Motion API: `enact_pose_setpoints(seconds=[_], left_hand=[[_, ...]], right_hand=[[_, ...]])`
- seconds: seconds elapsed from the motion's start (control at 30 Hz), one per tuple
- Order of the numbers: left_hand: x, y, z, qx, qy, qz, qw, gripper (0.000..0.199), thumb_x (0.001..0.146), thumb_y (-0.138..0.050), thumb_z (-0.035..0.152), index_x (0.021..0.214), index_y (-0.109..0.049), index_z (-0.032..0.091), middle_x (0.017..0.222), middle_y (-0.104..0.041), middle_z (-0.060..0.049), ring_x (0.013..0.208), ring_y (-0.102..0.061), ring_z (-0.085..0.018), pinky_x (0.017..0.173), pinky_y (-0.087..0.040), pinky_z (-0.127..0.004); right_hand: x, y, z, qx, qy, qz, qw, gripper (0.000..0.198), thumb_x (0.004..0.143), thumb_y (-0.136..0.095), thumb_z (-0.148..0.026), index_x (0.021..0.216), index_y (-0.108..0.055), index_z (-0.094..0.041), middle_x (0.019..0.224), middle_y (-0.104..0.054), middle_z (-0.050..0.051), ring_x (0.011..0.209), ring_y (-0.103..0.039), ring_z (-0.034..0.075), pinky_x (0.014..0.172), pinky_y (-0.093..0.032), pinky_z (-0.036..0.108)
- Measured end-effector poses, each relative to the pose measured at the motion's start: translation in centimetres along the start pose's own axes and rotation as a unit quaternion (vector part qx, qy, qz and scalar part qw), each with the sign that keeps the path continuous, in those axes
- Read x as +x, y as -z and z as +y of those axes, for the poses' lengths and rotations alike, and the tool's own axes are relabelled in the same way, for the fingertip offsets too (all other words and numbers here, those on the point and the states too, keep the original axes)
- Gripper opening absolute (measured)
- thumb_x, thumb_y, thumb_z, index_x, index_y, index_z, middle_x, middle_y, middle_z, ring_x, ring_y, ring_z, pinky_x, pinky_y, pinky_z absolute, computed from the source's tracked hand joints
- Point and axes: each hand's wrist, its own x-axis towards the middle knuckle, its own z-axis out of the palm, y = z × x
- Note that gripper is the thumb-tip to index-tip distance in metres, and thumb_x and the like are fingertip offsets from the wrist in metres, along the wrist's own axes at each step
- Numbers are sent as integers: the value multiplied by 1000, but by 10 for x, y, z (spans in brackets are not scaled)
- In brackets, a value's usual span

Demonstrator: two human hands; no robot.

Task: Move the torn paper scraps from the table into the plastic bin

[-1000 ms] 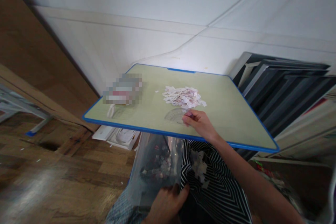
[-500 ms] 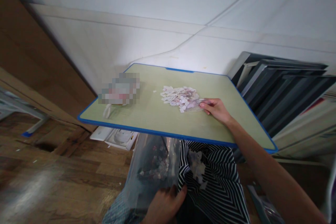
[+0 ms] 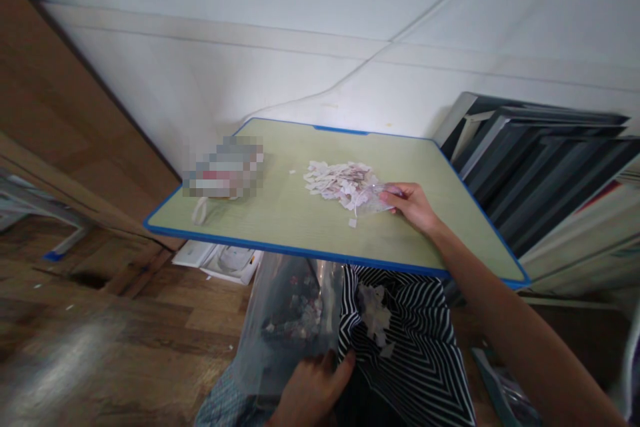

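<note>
On the folding table (image 3: 280, 227) lies a heap of small white and pinkish paper scraps (image 3: 330, 180). My right hand (image 3: 413, 205) pinches a small clear plastic bag (image 3: 373, 199) at the heap's right edge; its far end rests over some scraps. Below the table's front edge, my left hand (image 3: 315, 387) is curled closed between a translucent plastic bin (image 3: 255, 353) and a black-and-white striped cloth (image 3: 425, 347), with the cloth's edge at its thumb. More scraps (image 3: 375, 313) lie in a fold of the cloth, and others are inside the bin.
A blurred-out object (image 3: 225, 170) with a white strap (image 3: 200, 211) sits at the table's left. Dark flat panels (image 3: 540, 167) lean on the wall at right. Cardboard (image 3: 75, 100) stands at left. An open white box (image 3: 230, 263) lies on the wooden floor.
The clear bag has shifted slightly left over the scraps with my right hand. One scrap now lies apart at the heap's front. My left hand stays in place.
</note>
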Motion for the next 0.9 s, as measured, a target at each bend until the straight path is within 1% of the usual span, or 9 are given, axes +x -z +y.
enact_pose_setpoints(seconds=[0.1, 0.17, 0.3, 0.43, 0.53, 0.63, 0.8, 0.9], left_hand=[[0, 3, 1, 7, 5, -22, 1000, 55, 77, -47, 4, 128, -30, 16, 104, -56, -14, 86, -58, -24, 70, -47, -33], [0, 7, 1, 9, 8, -35, 999, 57, 76, -47, 4, 128, -29, 16, 105, -56, -14, 86, -58, -24, 70, -47, -33], [0, 12, 3, 6, 11, -47, 999, 58, 76, -48, 6, 129, -28, 16, 106, -55, -14, 87, -58, -25, 71, -47, -34], [2, 13, 4, 8, 14, -61, 998, 58, 76, -49, 8, 130, -28, 15, 109, -54, -15, 87, -58, -25, 71, -47, -35], [2, 11, 3, 9, 17, -53, 998, 57, 77, -50, 9, 129, -29, 16, 106, -56, -13, 85, -58, -25, 70, -48, -35], [2, 8, 2, 5, 13, -44, 999, 57, 77, -50, 10, 129, -28, 18, 107, -56, -13, 85, -58, -23, 70, -47, -32], [1, 4, 1, 7, 9, -24, 1000, 54, 79, -48, 10, 129, -29, 18, 107, -56, -13, 86, -58, -22, 71, -47, -31], [1, 4, 1, 6, 9, -24, 1000, 55, 79, -49, 11, 129, -28, 18, 108, -56, -13, 88, -57, -23, 71, -47, -32]], right_hand=[[-1, 2, 2, 26, -1, 29, 999, 28, 65, -63, -41, 57, -56, -14, 48, -46, -3, 41, -36, 5, 40, -27, 20], [-2, 3, 3, 29, -12, 14, 999, 28, 64, -64, -41, 59, -58, -14, 49, -48, -3, 43, -39, 6, 41, -28, 20], [-4, 5, 5, 31, -36, -41, 998, 27, 60, -67, -39, 62, -62, -13, 52, -54, -1, 47, -45, 8, 44, -33, 22], [-4, 7, 7, 41, -27, -39, 998, 25, 61, -67, -38, 65, -64, -13, 55, -57, 1, 51, -48, 10, 48, -36, 23], [-5, 7, 7, 38, -28, -40, 998, 25, 63, -65, -38, 66, -65, -14, 57, -58, 1, 53, -50, 11, 50, -37, 24], [-5, 7, 6, 29, -35, -50, 998, 26, 61, -66, -38, 67, -65, -13, 57, -58, 2, 54, -50, 11, 49, -37, 24], [-5, 6, 4, 17, -38, -36, 998, 27, 63, -65, -40, 68, -65, -13, 58, -59, 1, 53, -49, 11, 50, -36, 24], [-5, 7, 3, 33, -58, -55, 996, 25, 61, -67, -38, 66, -64, -13, 57, -58, 0, 52, -48, 10, 50, -35, 24]])
